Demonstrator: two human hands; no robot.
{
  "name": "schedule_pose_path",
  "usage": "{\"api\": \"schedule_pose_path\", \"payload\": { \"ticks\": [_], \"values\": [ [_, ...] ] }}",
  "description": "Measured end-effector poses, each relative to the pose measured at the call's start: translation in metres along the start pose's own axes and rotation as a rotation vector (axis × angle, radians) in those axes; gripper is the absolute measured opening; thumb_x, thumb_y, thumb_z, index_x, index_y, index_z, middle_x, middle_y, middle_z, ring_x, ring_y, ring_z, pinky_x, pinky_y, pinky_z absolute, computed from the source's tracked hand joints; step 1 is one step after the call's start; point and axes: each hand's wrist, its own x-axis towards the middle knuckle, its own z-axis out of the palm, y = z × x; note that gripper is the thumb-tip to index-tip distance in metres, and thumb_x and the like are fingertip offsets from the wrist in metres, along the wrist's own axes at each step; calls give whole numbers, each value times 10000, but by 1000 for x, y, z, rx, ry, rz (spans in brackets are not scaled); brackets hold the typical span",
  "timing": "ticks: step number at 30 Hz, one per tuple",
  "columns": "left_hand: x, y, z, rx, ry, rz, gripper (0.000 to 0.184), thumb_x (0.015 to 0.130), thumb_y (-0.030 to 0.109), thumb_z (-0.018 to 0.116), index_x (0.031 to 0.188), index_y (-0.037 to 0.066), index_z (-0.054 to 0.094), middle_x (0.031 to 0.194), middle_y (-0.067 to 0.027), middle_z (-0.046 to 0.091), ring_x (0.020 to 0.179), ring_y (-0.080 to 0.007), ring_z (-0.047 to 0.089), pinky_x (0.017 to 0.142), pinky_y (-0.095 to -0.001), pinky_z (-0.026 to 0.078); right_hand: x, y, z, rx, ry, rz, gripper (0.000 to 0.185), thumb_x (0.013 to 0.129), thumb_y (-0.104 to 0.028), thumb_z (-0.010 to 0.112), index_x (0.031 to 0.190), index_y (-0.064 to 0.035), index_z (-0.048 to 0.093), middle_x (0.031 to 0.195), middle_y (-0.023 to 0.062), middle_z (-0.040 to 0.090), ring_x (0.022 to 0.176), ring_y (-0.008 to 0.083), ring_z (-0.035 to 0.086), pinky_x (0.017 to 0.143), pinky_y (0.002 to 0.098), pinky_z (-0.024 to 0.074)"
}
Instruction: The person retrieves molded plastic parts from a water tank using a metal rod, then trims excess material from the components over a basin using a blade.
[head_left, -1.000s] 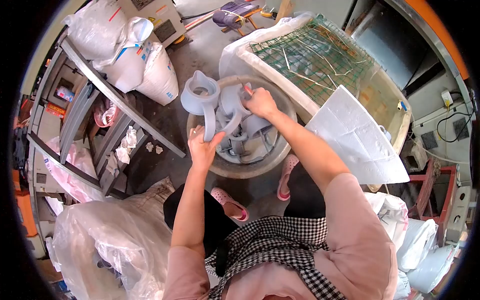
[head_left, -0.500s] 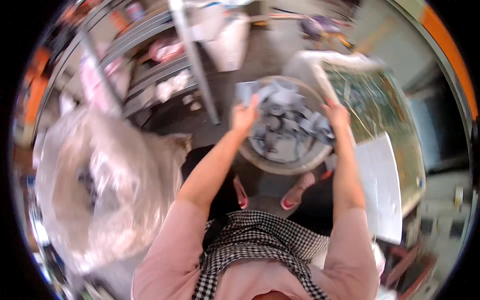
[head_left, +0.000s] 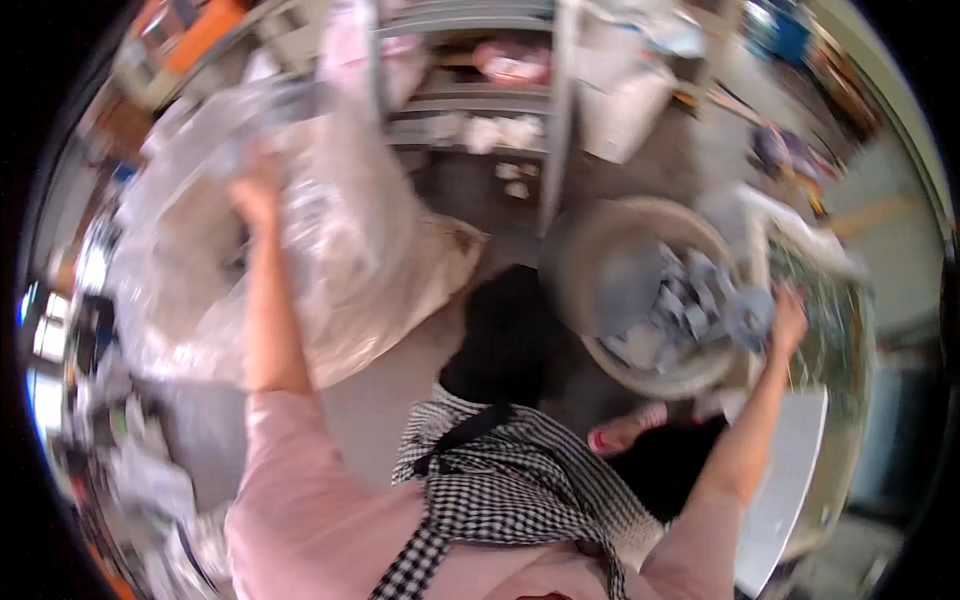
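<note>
My left hand (head_left: 258,190) is raised over the mouth of a large clear plastic bag (head_left: 350,230). Motion smears its fingers, and a blurred greyish patch beside them is too unclear to name. At the right, my right hand (head_left: 788,322) is closed at the edge of a round grey part (head_left: 748,318), near the rim of a wide round basin (head_left: 590,255). Inside the basin lie several grey, curled pieces (head_left: 690,295), and a blurred grey disc shape covers its left part.
Ahead stands a metal rack (head_left: 470,103) with a pink bundle (head_left: 512,62) on it. A white-rimmed tub (head_left: 820,330) with greenish contents is beyond the basin. A white board (head_left: 785,490) leans at the lower right. White sacks (head_left: 625,105) stand behind.
My left hand has left the basin and swung left over the plastic bag. My right hand stays by the basin, with the round part beside it. The view has turned left.
</note>
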Motion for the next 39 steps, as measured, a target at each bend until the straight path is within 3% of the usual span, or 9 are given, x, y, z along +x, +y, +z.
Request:
{"api": "schedule_pose_path", "payload": {
  "ticks": [2, 5, 7, 11, 15, 20, 22, 29, 39],
  "values": [
    [99, -107, 67, 509, 275, -17, 879, 769, 768, 305, 978, -40, 579, 634, -156, 612, 551, -330, 612, 502, -409, 480, -12, -9, 4, 247, -48, 205, 348, 858, -315, 530, 1000, -32, 673, 993, 126, 640, 901, 211, 555, 839, 337, 404],
    [14, -9, 37, 359, 503, 376, 785, 759, 644, 533, 1090, -68, 518, 1093, -244, 546, 998, -393, 542, 823, -484, 440, -19, -23, 29, 574, -219, 390, 331, 859, -296, 560, 1053, -38, 632, 906, 70, 622, 778, 182, 588, 698, 292, 464],
    [-65, 67, 61, -224, 160, 743, 569, 802, 352, 659, 1143, -72, 494, 1139, -276, 506, 1057, -382, 500, 921, -430, 387, -25, -29, 38, 1071, -375, 476, 672, 845, -151, 606, 1388, -7, 237, 1010, 140, 583, 764, 181, 605, 675, 297, 516],
    [-268, 230, 7, -668, -680, 1082, 654, 740, 155, 719, 1302, 43, 403, 1349, -216, 357, 1262, -361, 342, 1020, -418, 313, -16, -6, 89, 1375, -716, 688, 346, 880, -91, 558, 1166, 74, 458, 897, 126, 612, 671, 173, 620, 560, 297, 539],
    [-327, 309, 3, -1021, -910, 1147, 757, 704, 91, 726, 1354, 108, 341, 1415, -180, 247, 1270, -363, 320, 1030, -405, 306, -39, -34, 72, 1255, -828, 774, 284, 889, -121, 558, 1052, 103, 496, 864, 97, 616, 656, 165, 615, 555, 296, 541],
    [-357, 317, 60, -1007, -1286, 1251, 292, 708, 70, 674, 991, 30, 618, 873, -135, 634, 836, -276, 612, 726, -338, 465, -71, -88, 50, 952, -659, 699, 302, 886, -224, 581, 949, 70, 557, 775, 61, 585, 694, 134, 598, 568, 283, 523],
    [-364, 304, 66, -971, -1238, 972, 85, 759, 66, 632, 775, -17, 632, 572, -56, 574, 544, -150, 546, 518, -262, 419, -65, -80, 54, 951, -607, 615, 347, 878, -276, 588, 934, 66, 562, 771, 61, 579, 694, 126, 592, 549, 271, 507],
    [-383, 307, 67, -1510, -1318, -354, 225, 853, 92, 527, 640, 23, 498, 471, 31, 378, 381, -57, 311, 358, -240, 236, -69, -98, 42, 339, -438, 197, 464, 903, -441, 489, 924, 10, 595, 571, 61, 558, 528, 84, 512, 525, 232, 404],
    [-380, 317, 37, -1406, -1168, -264, 238, 902, 139, 514, 703, 13, 544, 483, 19, 396, 382, -65, 339, 364, -245, 241, -109, -127, 53, 208, -137, -512, 173, 924, -149, 431, 999, 0, 480, 907, 235, 551, 879, 439, 515, 726, 443, 431]
  ]
}}
